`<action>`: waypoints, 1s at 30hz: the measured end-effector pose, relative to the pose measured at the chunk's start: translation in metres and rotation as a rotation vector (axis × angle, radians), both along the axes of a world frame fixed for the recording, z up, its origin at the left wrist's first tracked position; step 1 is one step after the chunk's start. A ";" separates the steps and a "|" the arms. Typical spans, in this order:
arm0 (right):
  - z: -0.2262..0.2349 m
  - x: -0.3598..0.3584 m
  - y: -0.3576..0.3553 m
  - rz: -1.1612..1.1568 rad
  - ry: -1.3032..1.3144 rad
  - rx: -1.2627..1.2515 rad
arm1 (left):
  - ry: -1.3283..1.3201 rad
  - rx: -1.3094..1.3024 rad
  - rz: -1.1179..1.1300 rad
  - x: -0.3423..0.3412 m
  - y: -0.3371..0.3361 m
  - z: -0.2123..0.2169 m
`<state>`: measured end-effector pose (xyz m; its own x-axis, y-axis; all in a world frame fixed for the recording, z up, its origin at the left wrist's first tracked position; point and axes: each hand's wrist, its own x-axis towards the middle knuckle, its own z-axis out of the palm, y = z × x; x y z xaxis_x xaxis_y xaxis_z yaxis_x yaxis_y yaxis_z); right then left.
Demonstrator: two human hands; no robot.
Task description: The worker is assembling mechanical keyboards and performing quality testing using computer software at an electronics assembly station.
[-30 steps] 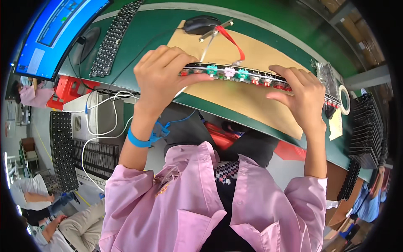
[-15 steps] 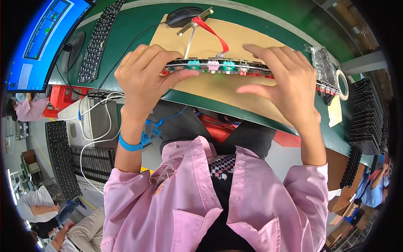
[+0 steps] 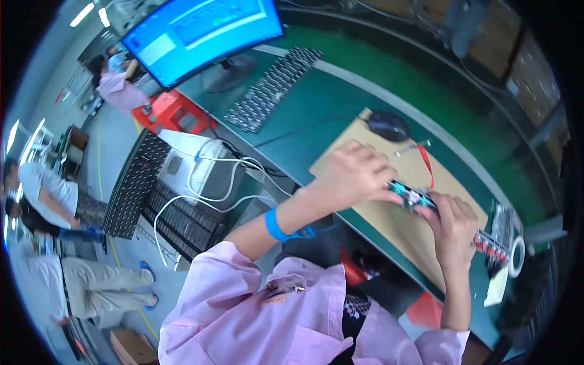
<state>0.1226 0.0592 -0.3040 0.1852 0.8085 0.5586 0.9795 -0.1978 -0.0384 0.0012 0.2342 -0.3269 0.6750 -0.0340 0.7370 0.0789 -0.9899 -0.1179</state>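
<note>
Left grip (image 3: 359,173) nearer right grip (image 3: 453,228), board (image 3: 413,196) across both, jutting rightward

Head view (fisheye, edges bent) looks down from wearer's head; left hand (image 3: 356,174), right hand (image 3: 453,230) near, monitor (image 3: 210,38) farther.

Grey floor (image 3: 114,158), yellow line (image 3: 99,152); green table (image 3: 328,97); red stool (image 3: 173,109); lit white tubes (image 3: 82,14)

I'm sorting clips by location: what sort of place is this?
Probably an electronics workshop: the left hand and right hand hold a switch-studded board, and a long studded panel lies near a lit monitor on the green bench.
</note>
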 end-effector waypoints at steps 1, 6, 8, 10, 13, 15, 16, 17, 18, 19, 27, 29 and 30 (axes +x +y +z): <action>0.001 0.001 0.001 0.029 -0.016 0.022 | -0.016 0.022 0.029 0.001 0.004 0.001; 0.009 0.013 0.000 -0.169 -0.172 0.070 | -0.008 0.020 -0.023 0.008 0.012 0.009; 0.014 0.028 -0.007 -0.161 -0.026 0.028 | 0.193 -0.073 -0.013 0.011 0.009 0.032; 0.018 0.039 -0.010 -0.160 0.128 -0.012 | 0.402 -0.163 -0.010 0.015 0.010 0.057; 0.039 0.042 -0.007 -0.151 0.388 -0.139 | 0.642 -0.401 -0.021 0.017 0.011 0.092; 0.049 0.043 -0.006 -0.135 0.655 -0.269 | 0.887 -0.644 -0.027 0.017 0.012 0.103; 0.047 0.044 -0.006 -0.136 0.654 -0.268 | 0.886 -0.642 -0.028 0.017 0.012 0.102; 0.040 0.044 -0.006 -0.114 0.677 -0.277 | 0.861 -0.628 -0.044 0.016 0.012 0.097; 0.031 0.045 -0.006 -0.091 0.701 -0.287 | 0.837 -0.613 -0.059 0.016 0.012 0.090; 0.023 0.046 -0.006 -0.070 0.725 -0.297 | 0.813 -0.600 -0.075 0.015 0.013 0.082; 0.019 0.030 -0.002 -0.105 0.471 -0.192 | 0.533 -0.442 -0.170 0.010 0.022 0.048; 0.021 0.031 -0.001 -0.096 0.489 -0.246 | 0.662 -0.544 -0.156 0.008 0.023 0.055; 0.021 0.031 0.000 -0.091 0.498 -0.273 | 0.727 -0.595 -0.149 0.007 0.024 0.057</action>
<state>0.1541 0.0590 -0.2827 0.4485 0.8794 0.1597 0.8348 -0.3483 -0.4265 0.0087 0.2581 -0.2700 0.9941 0.0885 0.0624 0.0524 -0.8974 0.4380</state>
